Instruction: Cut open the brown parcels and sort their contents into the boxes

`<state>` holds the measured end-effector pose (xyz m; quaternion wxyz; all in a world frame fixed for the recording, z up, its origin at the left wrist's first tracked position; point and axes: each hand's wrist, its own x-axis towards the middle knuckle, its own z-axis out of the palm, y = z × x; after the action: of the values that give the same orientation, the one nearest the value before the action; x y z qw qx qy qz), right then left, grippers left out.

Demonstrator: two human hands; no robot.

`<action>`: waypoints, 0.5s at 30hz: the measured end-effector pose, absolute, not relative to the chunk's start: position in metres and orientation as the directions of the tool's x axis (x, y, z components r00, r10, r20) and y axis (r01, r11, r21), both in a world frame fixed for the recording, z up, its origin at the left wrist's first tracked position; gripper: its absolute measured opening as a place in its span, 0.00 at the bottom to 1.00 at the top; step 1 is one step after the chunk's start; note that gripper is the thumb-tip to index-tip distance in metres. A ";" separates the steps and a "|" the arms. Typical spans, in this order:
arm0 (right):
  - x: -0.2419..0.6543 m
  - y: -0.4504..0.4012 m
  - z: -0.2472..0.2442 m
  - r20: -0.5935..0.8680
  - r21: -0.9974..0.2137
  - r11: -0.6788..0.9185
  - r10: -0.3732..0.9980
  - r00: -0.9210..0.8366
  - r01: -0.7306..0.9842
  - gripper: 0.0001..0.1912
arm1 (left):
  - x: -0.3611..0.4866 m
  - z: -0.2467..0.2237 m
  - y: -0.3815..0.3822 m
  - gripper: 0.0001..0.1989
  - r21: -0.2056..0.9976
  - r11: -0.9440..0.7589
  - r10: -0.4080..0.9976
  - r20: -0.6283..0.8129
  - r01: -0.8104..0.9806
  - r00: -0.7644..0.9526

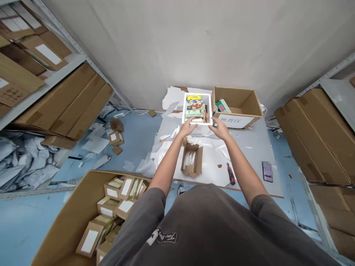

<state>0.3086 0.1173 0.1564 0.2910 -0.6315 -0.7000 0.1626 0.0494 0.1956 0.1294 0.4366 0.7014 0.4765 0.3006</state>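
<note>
Both of my hands grip the near corners of a white plastic bin point(183, 107) at the back of the table. My left hand point(188, 127) is wrapped on its left corner and my right hand point(219, 128) on its right one. Inside the bin lie a colourful yellow-topped box point(193, 105) and other small packs. Nearer to me stands an opened small cardboard box point(198, 162) with white pieces in it. A red and black utility knife point(230, 173) rests on the table below my right forearm.
A larger open carton point(235, 92) with a handwritten label stands right of the bin. A phone point(267, 171) lies at the table's right. A big carton point(63, 214) of small boxes is at lower left. Shelves with cartons point(80, 99) flank both sides; torn paper point(163, 151) litters the table.
</note>
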 end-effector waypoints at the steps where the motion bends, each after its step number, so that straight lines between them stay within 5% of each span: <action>1: 0.285 0.097 0.143 0.162 -0.605 0.153 0.984 -0.068 0.781 0.34 | 0.035 0.116 0.173 0.34 0.886 -0.142 0.918 -0.048 0.441 0.393; 7: 0.171 -0.010 0.076 -0.185 -0.551 0.110 0.951 -0.249 0.827 0.35 | -0.028 0.053 0.043 0.27 0.670 -0.327 0.742 -0.255 0.667 0.620; 12: 0.151 -0.069 0.048 -0.535 -0.299 -0.105 0.841 -0.076 0.949 0.45 | -0.063 0.025 -0.015 0.24 0.349 -0.468 0.695 -0.423 0.812 0.582; 15: 0.152 -0.096 0.030 -0.585 -0.261 -0.187 0.811 -0.001 0.947 0.42 | -0.071 0.011 -0.028 0.22 0.352 -0.469 0.659 -0.471 0.810 0.586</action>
<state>0.1518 -0.0959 0.0300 -0.1051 -0.6991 -0.6287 0.3240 -0.0707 -0.0283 0.0113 0.2777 0.8461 0.4341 -0.1360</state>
